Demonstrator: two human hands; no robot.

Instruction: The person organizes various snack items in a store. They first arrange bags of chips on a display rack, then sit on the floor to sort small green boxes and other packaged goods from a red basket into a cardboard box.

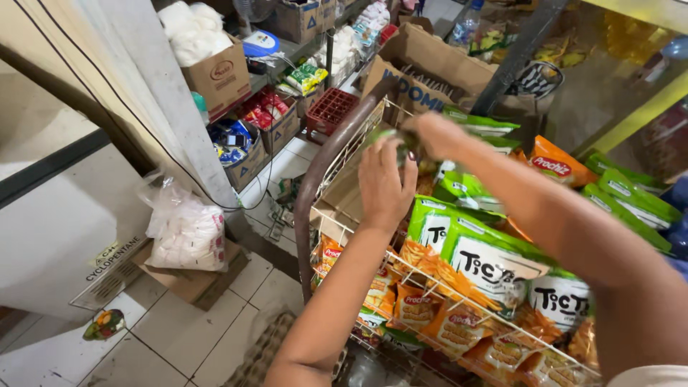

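Head view of a wire rack (337,154) stocked with snack packets. The left hand (385,183) and the right hand (438,134) meet at the far top corner of the rack, both touching a small green packet (401,143) held between them. The left fingers curl up around the near side of the packet; the right fingers close over its far side, though motion blur hides the exact grip. Near and to the right, green-and-white snack bags (494,261) lie on the upper shelf, with orange packets (423,304) on the tier below. Left of the rack, on the tiled floor (186,337), a clear plastic bag of white goods (188,231) rests on a flat cardboard box (204,283). Further off, open cartons (247,136) of packets stand along the wall.
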